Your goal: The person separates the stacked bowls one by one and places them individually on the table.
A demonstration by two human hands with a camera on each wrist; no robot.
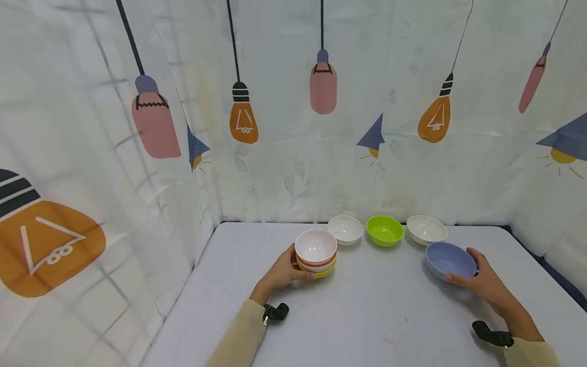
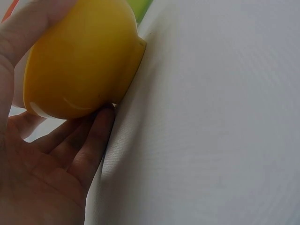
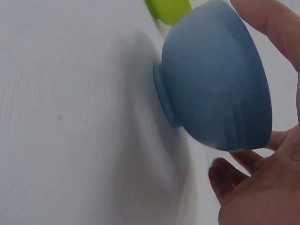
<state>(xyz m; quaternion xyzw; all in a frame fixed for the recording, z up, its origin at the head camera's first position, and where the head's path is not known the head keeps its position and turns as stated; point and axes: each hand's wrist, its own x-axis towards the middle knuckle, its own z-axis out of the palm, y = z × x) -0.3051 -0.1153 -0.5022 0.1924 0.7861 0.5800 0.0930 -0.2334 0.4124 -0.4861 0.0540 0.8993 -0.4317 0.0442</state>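
My left hand [image 1: 281,271] holds a stack of nested bowls from its left side, thumb at the near side and fingers round the back. A white bowl [image 1: 316,246] tops the stack, with orange and white rims below it and a yellow bowl [image 2: 84,61] at the bottom. In the left wrist view, fingertips reach in by the yellow bowl's foot. On the right, my right hand [image 1: 489,283] grips a blue bowl [image 1: 451,260] by its right side, thumb in front. The right wrist view shows the blue bowl's foot close over the table, with a shadow beside it.
Along the table's [image 1: 367,316] back stand a white bowl [image 1: 345,229], a green bowl [image 1: 384,231] and another white bowl [image 1: 426,229]. The blue bowl is close in front of the right one. A patterned curtain [image 1: 284,168] hangs behind the table and along its sides.
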